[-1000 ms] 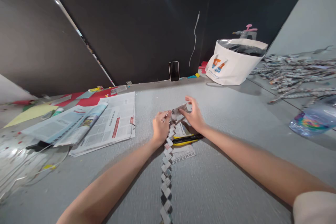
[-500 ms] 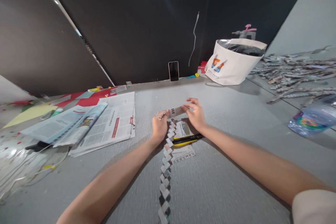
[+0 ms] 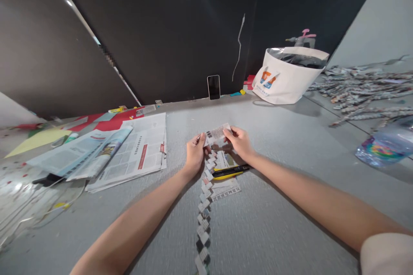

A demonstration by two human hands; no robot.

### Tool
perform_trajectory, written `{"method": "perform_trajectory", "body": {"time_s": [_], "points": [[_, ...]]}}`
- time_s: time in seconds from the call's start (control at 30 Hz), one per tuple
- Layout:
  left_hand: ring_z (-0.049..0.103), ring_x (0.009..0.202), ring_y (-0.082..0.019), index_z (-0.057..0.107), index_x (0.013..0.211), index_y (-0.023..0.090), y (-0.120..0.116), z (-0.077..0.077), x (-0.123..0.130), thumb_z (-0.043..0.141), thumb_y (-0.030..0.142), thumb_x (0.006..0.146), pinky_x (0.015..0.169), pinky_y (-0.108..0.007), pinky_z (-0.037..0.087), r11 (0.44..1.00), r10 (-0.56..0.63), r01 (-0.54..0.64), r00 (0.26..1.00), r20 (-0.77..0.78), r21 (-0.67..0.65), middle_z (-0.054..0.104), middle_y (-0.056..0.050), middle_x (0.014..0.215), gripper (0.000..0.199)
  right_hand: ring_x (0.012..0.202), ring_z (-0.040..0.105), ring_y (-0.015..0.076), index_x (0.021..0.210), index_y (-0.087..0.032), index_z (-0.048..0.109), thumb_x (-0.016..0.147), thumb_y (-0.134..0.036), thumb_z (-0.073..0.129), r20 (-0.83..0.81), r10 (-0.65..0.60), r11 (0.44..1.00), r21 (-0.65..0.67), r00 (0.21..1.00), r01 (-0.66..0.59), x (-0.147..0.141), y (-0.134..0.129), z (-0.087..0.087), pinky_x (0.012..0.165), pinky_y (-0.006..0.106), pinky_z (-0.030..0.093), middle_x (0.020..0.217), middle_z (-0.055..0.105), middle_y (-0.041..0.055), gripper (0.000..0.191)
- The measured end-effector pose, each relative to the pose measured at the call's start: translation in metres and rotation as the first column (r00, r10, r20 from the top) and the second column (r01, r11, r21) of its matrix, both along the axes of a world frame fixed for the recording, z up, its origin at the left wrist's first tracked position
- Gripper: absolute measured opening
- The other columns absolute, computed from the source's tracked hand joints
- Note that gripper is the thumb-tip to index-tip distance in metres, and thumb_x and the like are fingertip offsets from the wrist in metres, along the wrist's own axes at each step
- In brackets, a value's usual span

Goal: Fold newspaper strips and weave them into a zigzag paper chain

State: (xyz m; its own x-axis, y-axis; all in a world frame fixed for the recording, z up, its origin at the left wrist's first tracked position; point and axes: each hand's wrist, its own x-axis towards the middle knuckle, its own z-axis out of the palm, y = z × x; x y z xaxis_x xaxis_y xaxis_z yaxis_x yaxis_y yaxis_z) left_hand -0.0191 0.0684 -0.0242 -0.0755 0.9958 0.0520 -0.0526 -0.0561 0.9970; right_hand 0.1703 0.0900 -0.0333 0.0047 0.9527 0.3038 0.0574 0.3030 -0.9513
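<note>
Between my two hands a small strip of printed newspaper (image 3: 217,134) is held up off the table. My left hand (image 3: 195,153) pinches its left end between thumb and fingers. The right end is gripped by my right hand (image 3: 238,142), thumb on top. A zigzag chain of folded newspaper (image 3: 203,210) runs from under my left hand toward me along the table. Beside the chain lies a black and yellow utility knife (image 3: 229,172), resting over cut newspaper pieces (image 3: 226,188).
Folded newspapers (image 3: 138,150) lie at the left. A phone (image 3: 213,87) leans on the dark panel behind. At the right stand a white bag (image 3: 287,77), a heap of braided paper strips (image 3: 364,90) and a clear plastic bottle (image 3: 383,146). Cables (image 3: 35,210) trail at the far left.
The newspaper strip has tilted so its printed face shows more fully. My right hand's fingers have curled in closer around its right end. The chain and knife stay in place.
</note>
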Motion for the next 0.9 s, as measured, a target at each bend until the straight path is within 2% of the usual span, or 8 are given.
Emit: {"method": "perform_trajectory", "body": {"time_s": [0.2,0.3,0.43,0.5,0.6,0.67,0.77,0.9], "points": [[0.049,0.048,-0.009,0.065,0.106,0.017,-0.003,0.005,0.002,0.077,0.061,0.084,0.049,-0.023,0.045,0.997,-0.072,0.069,0.995,0.068,0.047,0.066,0.001,0.068,0.051,0.064,0.055,0.0167,0.081,-0.022,0.064,0.091,-0.051,0.069,-0.115,0.001,0.998,-0.055,0.993,-0.007,0.002,0.002,0.003,0.062,0.03,0.043,0.068,0.064,0.0014,0.031],[0.048,0.048,-0.009,0.064,0.119,0.018,-0.002,0.004,0.001,0.081,0.052,0.081,0.052,-0.025,0.05,0.995,-0.099,0.094,0.988,0.12,0.04,0.063,0.004,0.066,0.053,0.063,0.056,0.0164,0.092,-0.022,0.068,0.087,-0.042,0.067,-0.229,0.018,0.998,-0.061,0.973,-0.033,0.002,0.002,0.003,0.064,0.03,0.045,0.067,0.065,-0.0001,0.02],[0.049,0.05,-0.01,0.068,0.096,0.016,-0.004,0.007,-0.003,0.077,0.04,0.076,0.054,-0.027,0.051,0.989,-0.145,0.149,0.969,0.2,-0.007,0.067,-0.001,0.069,0.032,0.064,0.059,0.0169,0.087,-0.023,0.065,0.083,-0.035,0.061,-0.3,0.005,0.998,-0.065,0.954,-0.025,0.002,0.004,-0.001,0.064,0.03,0.044,0.067,0.064,-0.0001,0.013],[0.052,0.052,-0.012,0.067,0.092,0.016,-0.005,0.009,-0.005,0.07,0.044,0.077,0.055,-0.029,0.051,0.981,-0.181,0.192,0.949,0.257,-0.021,0.07,-0.005,0.072,0.032,0.063,0.059,0.0167,0.083,-0.023,0.064,0.08,-0.034,0.06,-0.31,-0.003,0.996,-0.081,0.951,-0.023,0.001,0.005,-0.001,0.062,0.03,0.044,0.065,0.062,-0.0006,0.011],[0.05,0.05,-0.014,0.068,0.106,0.018,-0.005,0.013,-0.007,0.053,0.06,0.087,0.053,-0.029,0.047,0.971,-0.211,0.237,0.924,0.319,-0.043,0.071,-0.007,0.069,0.049,0.062,0.058,0.0163,0.079,-0.023,0.061,0.078,-0.034,0.061,-0.321,-0.007,0.996,-0.087,0.947,-0.023,0.001,0.003,0.001,0.061,0.029,0.043,0.065,0.06,-0.0014,0.011],[0.05,0.047,-0.014,0.067,0.115,0.019,-0.004,0.015,-0.006,0.052,0.067,0.089,0.052,-0.027,0.043,0.964,-0.227,0.255,0.935,0.272,-0.07,0.071,-0.005,0.067,0.057,0.062,0.058,0.0166,0.078,-0.024,0.061,0.079,-0.035,0.06,-0.288,0.004,0.996,-0.082,0.958,-0.029,0.0,0.001,0.003,0.061,0.03,0.043,0.065,0.06,-0.0011,0.012],[0.057,0.053,-0.013,0.069,0.118,0.016,-0.004,0.015,-0.004,0.072,0.063,0.083,0.054,-0.025,0.04,0.944,-0.315,0.323,0.943,0.108,-0.068,0.073,-0.006,0.071,0.058,0.063,0.057,0.0175,0.079,-0.024,0.064,0.083,-0.038,0.06,-0.191,0.036,0.996,-0.074,0.981,-0.051,0.0,-0.003,0.006,0.061,0.031,0.045,0.066,0.061,0.0,0.016],[0.059,0.056,-0.012,0.072,0.118,0.013,-0.003,0.012,-0.001,0.082,0.053,0.081,0.055,-0.025,0.04,0.941,-0.338,0.339,0.94,0.045,-0.023,0.075,-0.008,0.076,0.056,0.069,0.062,0.0193,0.113,-0.024,0.068,0.087,-0.043,0.066,-0.172,0.06,0.995,-0.07,0.983,-0.073,0.0,-0.006,0.007,0.066,0.033,0.049,0.072,0.068,0.0003,0.032]]}}
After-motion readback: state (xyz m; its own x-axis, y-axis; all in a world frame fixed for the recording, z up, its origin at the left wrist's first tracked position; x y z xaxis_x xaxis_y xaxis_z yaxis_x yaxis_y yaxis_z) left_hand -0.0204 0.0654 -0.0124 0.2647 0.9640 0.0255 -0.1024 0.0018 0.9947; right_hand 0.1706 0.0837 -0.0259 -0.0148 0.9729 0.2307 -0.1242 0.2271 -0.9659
